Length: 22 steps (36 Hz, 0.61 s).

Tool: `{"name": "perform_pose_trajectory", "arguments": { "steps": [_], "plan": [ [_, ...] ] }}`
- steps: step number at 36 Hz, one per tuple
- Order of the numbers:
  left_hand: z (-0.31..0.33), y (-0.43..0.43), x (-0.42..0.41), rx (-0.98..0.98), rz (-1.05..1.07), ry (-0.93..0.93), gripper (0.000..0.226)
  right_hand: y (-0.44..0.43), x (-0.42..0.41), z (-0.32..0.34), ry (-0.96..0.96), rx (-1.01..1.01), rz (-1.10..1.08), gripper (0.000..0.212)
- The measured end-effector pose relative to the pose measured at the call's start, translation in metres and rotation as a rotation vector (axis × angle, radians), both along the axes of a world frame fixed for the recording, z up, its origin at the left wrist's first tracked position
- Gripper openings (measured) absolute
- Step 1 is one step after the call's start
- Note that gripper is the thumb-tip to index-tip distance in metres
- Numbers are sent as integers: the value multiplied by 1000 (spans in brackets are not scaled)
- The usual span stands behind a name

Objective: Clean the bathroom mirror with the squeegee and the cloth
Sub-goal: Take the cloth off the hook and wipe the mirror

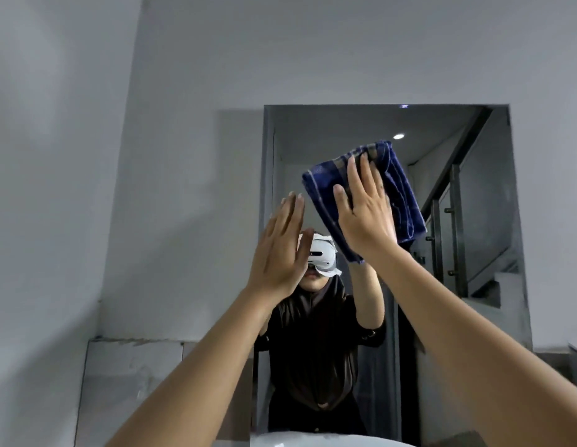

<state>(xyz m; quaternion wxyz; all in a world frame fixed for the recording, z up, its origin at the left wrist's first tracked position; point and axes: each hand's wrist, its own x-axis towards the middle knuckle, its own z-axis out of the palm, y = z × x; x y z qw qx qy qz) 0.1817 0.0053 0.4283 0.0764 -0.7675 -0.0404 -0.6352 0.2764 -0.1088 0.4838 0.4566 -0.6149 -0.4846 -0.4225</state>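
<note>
A folded blue checked cloth [400,188] lies flat against the mirror [345,130], high up and right of centre. My right hand [364,214] is spread over the cloth and presses it to the glass with palm and fingers. My left hand [280,250] is raised beside it to the left, flat, fingers straight, holding nothing, close to the glass. No squeegee is in view. The mirror shows the reflection of a person in dark clothes wearing a white headset, partly hidden by my hands.
The glass reflects a doorway, a ceiling light and a staircase with a metal and glass railing on the right. Grey walls fill the left and top. A white rounded rim [313,440] shows at the bottom edge, and a tiled ledge [135,356] at lower left.
</note>
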Motion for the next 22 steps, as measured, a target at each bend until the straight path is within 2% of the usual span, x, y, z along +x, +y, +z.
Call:
{"name": "perform_pose_trajectory", "arguments": {
  "steps": [5, 9, 17, 20, 22],
  "plan": [
    [-15, 8, 9, 17, 117, 25, 57, 10, -5, 38, -79, -41, -129, 61],
    [-17, 15, 11, 77, 242, 19, 61, 21, -15, 71, -222, -146, -233, 62],
    [-18, 15, 12, 88, 290, 19, 62, 40, -37, 90, -542, -307, -378, 60],
    [-17, 15, 12, 87, 266, 20, 62, 24, -24, 90, -551, -277, -374, 59],
    [-16, 16, 11, 84, 248, 17, 62, 10, -7, 89, -458, -229, -347, 59]
  ]
}}
